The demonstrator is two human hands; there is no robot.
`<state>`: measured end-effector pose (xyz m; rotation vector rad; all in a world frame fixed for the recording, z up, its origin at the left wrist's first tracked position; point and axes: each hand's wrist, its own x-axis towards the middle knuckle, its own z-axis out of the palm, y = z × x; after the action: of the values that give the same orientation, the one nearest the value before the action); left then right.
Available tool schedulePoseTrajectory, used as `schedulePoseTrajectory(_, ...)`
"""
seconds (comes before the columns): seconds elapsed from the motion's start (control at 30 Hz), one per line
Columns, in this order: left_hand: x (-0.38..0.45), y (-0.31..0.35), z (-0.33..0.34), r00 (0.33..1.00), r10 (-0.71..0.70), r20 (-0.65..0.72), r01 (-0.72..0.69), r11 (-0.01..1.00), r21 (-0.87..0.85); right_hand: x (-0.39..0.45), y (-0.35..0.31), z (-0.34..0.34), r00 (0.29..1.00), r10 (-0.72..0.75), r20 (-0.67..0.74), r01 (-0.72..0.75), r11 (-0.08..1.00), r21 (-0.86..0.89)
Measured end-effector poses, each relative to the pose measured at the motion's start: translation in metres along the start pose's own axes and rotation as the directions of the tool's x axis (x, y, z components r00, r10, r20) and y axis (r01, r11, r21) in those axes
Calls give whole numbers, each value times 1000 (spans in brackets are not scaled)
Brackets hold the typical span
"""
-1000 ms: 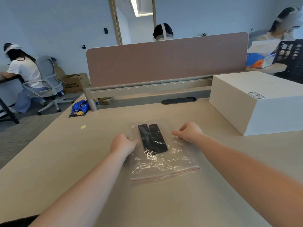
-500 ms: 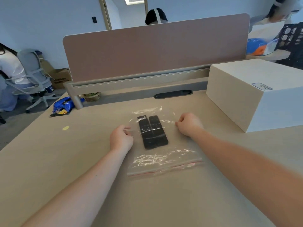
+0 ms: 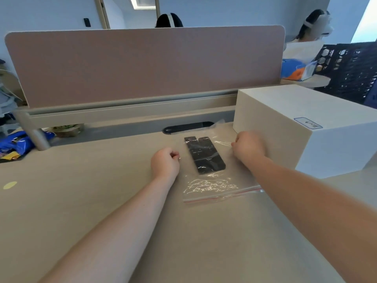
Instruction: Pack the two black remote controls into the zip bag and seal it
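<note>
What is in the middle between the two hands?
In the head view, the two black remote controls lie side by side inside the clear zip bag, between the left hand and the right hand.

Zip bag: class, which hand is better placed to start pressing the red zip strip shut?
Probably the left hand: it sits nearer the red zip strip of the zip bag; the right hand is farther up the bag.

Bare beige tabletop (image 3: 91,201) lies wide open to the left and toward the near edge. On the right, a big white rectangular box (image 3: 306,127) stands just beside the right hand (image 3: 250,147), blocking that side. Behind, the tall brown fabric divider panel (image 3: 142,66) walls off the far edge.
</note>
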<state>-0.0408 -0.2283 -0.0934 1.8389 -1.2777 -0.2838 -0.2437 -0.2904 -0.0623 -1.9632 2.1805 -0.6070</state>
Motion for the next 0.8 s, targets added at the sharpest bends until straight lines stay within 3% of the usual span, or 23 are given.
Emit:
schedulePoseTrajectory(0.2,16,13,25,1000,24,6,-24,1000,17,17,0,-1,998,18,-59,-24,994,-110)
schedulePoseTrajectory(0.63,3,11,19,998,30,55,-35,995,89,-4,1,-4,989,-147,18,139,882,-451)
schedulePoseTrajectory(0.8,-24,11,8,996,60,66,-65,995,82,-22,4,-8,981,-165,99,193,857,-478)
